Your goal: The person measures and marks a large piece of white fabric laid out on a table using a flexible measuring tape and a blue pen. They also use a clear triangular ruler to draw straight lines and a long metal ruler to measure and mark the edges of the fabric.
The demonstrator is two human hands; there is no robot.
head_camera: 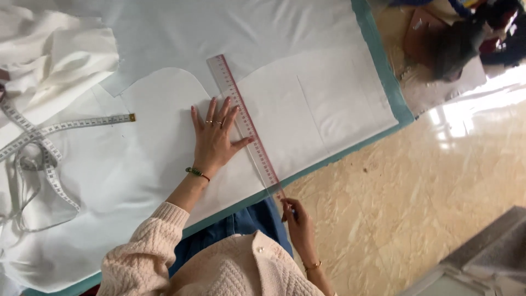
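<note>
White fabric (pixel 137 175) covered the table (pixel 383 71); the left hand (pixel 215 137) lay spread flat beside the ruler (pixel 245 123), while the right hand (pixel 296 219) pinched its near end.

White cloth (pixel 307 33) beyond the ruler (pixel 244 118) lies open; tape measure (pixel 44 148) clutters the left.

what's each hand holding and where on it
The left hand grips nothing; it presses flat on the white paper pattern, thumb against the ruler. The right hand pinches the ruler's near end, past the table edge.
</note>
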